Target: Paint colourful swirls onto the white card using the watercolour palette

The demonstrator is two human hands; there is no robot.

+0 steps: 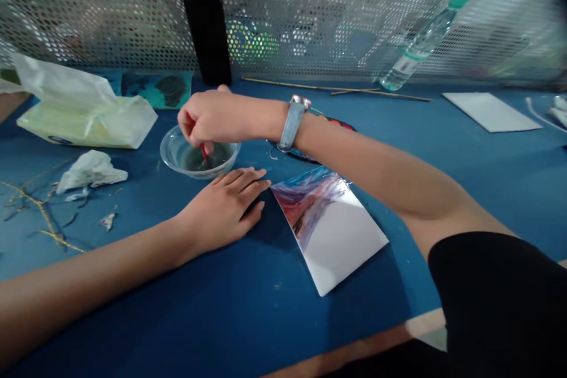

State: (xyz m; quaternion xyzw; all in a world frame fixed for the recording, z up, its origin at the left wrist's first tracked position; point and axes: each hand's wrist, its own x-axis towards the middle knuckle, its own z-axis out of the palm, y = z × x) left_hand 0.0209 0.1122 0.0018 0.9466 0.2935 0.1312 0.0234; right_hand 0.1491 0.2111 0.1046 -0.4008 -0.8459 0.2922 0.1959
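A slim red tool (204, 152), probably a paintbrush, stands with its lower end in the dark liquid (219, 158) of a clear bowl (165, 152) on the table (199, 313). The step in hand appears to be rinsing or wetting. The fingers of the right hand (204, 117) are closed in a pinch about the tool; lifting it calls for keeping that pinch and clearing the rim. The left hand (230, 204) lies palm down, fingers extended and grasping nothing visible, its fingertips beside a partly painted panel (341, 230); contact cannot be judged. A paint palette (342, 124) sits partly hidden behind the right forearm.
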